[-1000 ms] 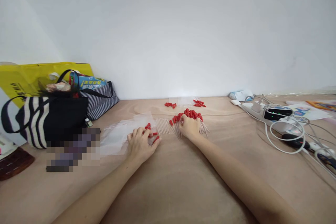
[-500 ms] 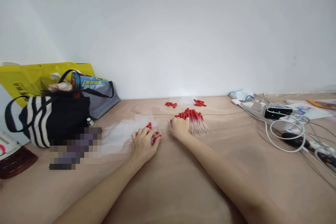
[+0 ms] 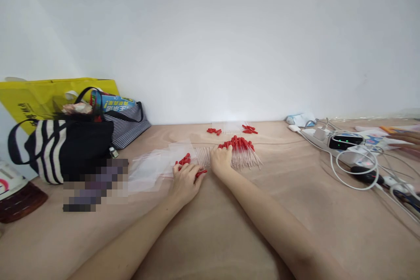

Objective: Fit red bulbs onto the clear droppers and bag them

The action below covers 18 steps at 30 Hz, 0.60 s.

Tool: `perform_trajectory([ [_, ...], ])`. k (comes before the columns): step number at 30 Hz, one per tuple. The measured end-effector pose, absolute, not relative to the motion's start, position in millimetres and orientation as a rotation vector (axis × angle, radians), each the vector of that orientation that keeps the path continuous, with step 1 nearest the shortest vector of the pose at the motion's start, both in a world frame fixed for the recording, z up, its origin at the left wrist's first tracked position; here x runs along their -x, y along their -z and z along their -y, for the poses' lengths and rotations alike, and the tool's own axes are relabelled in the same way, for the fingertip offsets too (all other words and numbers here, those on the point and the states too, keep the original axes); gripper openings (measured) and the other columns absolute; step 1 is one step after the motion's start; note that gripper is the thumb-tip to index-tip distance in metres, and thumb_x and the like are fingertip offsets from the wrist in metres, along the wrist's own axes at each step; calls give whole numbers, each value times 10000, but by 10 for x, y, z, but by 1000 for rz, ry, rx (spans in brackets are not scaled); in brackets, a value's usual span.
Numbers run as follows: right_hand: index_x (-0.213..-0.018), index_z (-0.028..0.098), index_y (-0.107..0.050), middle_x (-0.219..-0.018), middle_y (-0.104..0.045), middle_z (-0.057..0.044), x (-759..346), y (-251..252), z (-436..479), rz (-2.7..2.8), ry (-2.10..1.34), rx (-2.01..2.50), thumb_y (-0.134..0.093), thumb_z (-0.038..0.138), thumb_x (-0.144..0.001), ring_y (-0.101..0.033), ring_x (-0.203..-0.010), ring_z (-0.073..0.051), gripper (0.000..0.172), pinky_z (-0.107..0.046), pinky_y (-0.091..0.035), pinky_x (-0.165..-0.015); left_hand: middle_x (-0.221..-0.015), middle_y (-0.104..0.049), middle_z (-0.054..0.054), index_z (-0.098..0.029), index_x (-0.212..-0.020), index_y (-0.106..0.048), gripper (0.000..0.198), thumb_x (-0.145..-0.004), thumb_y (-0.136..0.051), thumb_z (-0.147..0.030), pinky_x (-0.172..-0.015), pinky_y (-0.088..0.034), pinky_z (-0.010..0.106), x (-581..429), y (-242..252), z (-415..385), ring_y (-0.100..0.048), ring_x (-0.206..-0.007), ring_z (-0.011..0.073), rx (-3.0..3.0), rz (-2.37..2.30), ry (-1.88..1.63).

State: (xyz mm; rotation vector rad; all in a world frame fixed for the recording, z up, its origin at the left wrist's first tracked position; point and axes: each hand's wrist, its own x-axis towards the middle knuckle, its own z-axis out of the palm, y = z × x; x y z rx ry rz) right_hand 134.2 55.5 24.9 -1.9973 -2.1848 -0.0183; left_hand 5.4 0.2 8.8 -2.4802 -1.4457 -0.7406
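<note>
A pile of clear droppers with red rubber bulbs (image 3: 242, 152) lies on the tan tabletop. My right hand (image 3: 221, 160) rests at the pile's left edge, fingers curled down on a row of clear tubes (image 3: 203, 156). My left hand (image 3: 187, 179) lies just left of it, fingers bent over a small bunch of red-bulbed droppers (image 3: 183, 160) at the edge of clear plastic bags (image 3: 154, 165). What each hand holds is hidden under the fingers. Loose red bulbs (image 3: 214, 131) lie farther back near the wall.
A black-and-white striped bag (image 3: 62, 148), a grey striped bag (image 3: 126, 124) and a yellow bag (image 3: 42, 96) stand at the left. At the right are a power strip (image 3: 348, 142), white cables (image 3: 357, 175), papers, and another person's hand (image 3: 408, 140) at the edge.
My right hand has slid left, off the main dropper pile to its left edge. My left hand has shifted slightly right and nearer. Another person's hand has come into view at the far right.
</note>
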Motion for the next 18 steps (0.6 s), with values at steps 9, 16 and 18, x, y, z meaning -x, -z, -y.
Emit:
perform_trajectory([
  [9, -895, 150, -617, -883, -654, -140, -1551, -177, -597, 2015, 45, 1986, -408, 255, -817, -572, -843, -229, 247, -383, -225, -766, -830, -659, 23, -229, -847, -634, 157, -832, -483, -269, -754, -245, 399, -43, -61, -15, -550, -822, 224, 2492, 1436, 716],
  [16, -859, 131, -654, -894, -653, -162, -1426, -199, -608, 2059, 5, 2009, -438, 171, -788, -559, -879, -239, 231, -399, -218, -799, -778, -650, 16, -226, -814, -635, 153, -828, -487, -260, -757, -240, 395, -59, -68, -10, -545, -799, 217, 2493, 1441, 706],
  [18, -860, 135, -660, -893, -655, -161, -1376, -206, -610, 2086, -4, 2017, -426, 114, -777, -560, -888, -240, 249, -408, -206, -817, -782, -650, 15, -220, -800, -626, 147, -826, -484, -251, -758, -240, 395, -63, -71, -6, -543, -801, 218, 2488, 1441, 714],
])
